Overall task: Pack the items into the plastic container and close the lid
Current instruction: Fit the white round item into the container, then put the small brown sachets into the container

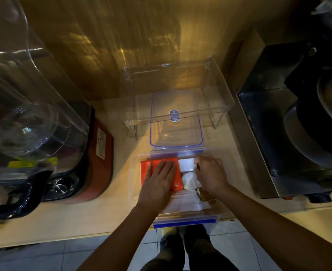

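A clear plastic container (135, 169) with blue clips sits near the counter's front edge. Inside lie an orange-red packet (147, 165), a white box (185, 164), a white round item (188, 180), a brown item (206, 196) and a white ribbed piece (182, 202). My left hand (159, 180) lies flat on the orange-red packet, fingers spread. My right hand (210, 175) is curled inside the container beside the white round item; its fingertips are hidden. The clear lid (176, 122) with a blue rim lies just behind the container.
A clear acrylic stand (218, 98) straddles the lid's far end. A red-based blender (100, 153) with a clear cover stands at the left. A dark steel appliance (274, 133) stands at the right. Tiled floor and my legs show below the counter edge.
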Available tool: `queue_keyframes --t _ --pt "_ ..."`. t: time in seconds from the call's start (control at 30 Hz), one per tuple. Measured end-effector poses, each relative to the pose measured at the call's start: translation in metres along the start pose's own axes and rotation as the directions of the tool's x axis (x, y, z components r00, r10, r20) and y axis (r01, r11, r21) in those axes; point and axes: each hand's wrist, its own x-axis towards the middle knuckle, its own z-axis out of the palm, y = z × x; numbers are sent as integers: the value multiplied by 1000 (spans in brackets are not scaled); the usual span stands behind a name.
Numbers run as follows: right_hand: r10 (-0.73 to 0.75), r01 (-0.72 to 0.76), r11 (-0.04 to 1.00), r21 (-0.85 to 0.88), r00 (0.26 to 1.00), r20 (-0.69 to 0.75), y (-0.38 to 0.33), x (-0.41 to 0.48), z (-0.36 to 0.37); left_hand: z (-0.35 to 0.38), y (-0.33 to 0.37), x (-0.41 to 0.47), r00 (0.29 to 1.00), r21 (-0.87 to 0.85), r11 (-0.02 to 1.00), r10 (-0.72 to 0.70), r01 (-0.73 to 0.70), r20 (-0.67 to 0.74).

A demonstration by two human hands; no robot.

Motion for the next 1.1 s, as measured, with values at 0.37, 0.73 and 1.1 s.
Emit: queue_keyframes --t 0.37,0.73,1.1 --pt "-60 61 996 59 998 -9 2 5 -4 3 2 -1 1000 -15 1000 -8 8 -13" --pt "-125 150 969 -197 983 131 11 -12 -3 4 3 -1 999 -33 999 -25 24 -34" --pt "-55 60 998 -25 983 177 12 -15 12 7 2 -1 998 -49 999 -21 18 -52"
